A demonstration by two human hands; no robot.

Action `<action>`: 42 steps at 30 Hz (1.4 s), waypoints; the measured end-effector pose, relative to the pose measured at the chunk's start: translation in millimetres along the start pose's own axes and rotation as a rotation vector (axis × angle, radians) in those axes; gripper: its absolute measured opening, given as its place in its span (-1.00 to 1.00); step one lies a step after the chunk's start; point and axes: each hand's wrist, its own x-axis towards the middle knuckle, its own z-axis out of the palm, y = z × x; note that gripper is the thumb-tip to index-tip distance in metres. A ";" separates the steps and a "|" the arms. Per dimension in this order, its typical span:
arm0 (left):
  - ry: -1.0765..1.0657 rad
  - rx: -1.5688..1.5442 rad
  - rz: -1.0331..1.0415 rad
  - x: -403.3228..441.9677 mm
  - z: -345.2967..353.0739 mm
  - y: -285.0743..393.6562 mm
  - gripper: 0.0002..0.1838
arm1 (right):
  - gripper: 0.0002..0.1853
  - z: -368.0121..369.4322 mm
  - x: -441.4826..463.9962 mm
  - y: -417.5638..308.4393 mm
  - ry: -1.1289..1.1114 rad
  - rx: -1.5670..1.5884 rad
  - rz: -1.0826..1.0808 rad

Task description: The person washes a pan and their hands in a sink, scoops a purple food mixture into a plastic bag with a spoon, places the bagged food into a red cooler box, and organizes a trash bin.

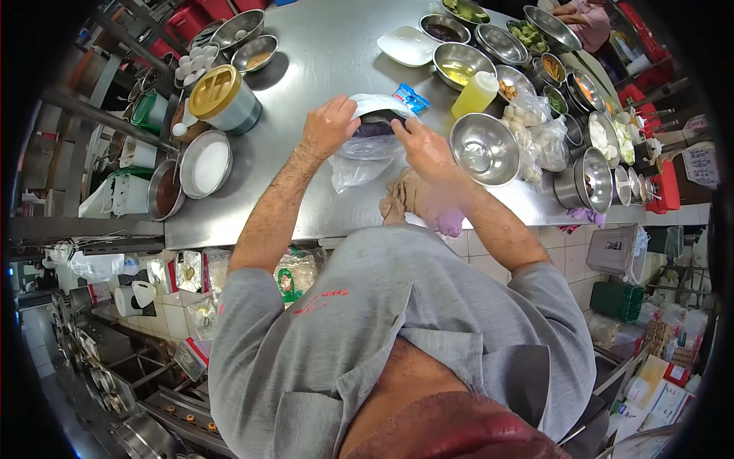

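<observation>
Both hands hold the mouth of a plastic bag (365, 164) over the steel table. Something dark shows inside its opening; I cannot tell what it is. My left hand (330, 125) pinches the whitish rim at its left side. At the right edge, my right hand (424, 148) grips the rim between thumb and fingers. The bag's clear lower part lies crumpled toward me. Just beyond it lies a small blue packet (411, 99). A brown cloth (409, 195) rests near the table edge, partly under my right forearm.
The steel table (321, 46) carries an empty metal bowl (483, 150), a yellow squeeze bottle (475, 95) and several bowls of ingredients at right. On the left stand a gold-lidded container (225, 99), a bowl of white powder (206, 164) and eggs (196, 63). Another person (587, 23) is at the far right.
</observation>
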 end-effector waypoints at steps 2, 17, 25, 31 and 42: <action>0.002 0.005 -0.002 -3.4 1.3 -0.3 -0.75 | -0.63 10.9 -1.0 -7.5 -0.028 -0.008 0.026; 0.041 0.026 0.053 4.2 0.0 2.3 -0.77 | -0.77 -16.0 -8.3 -6.9 -0.149 -0.092 0.171; 0.012 0.019 0.038 5.8 6.9 -2.5 -0.74 | -0.84 -13.7 -14.0 4.6 -0.281 0.042 -0.006; -0.024 -0.011 0.005 4.7 8.1 -0.6 -0.75 | -0.84 0.6 1.4 -14.6 -0.175 0.085 0.038; 0.048 -0.027 0.004 6.1 9.7 -3.7 -0.76 | -0.87 -37.0 -3.7 -13.3 -0.218 0.091 0.011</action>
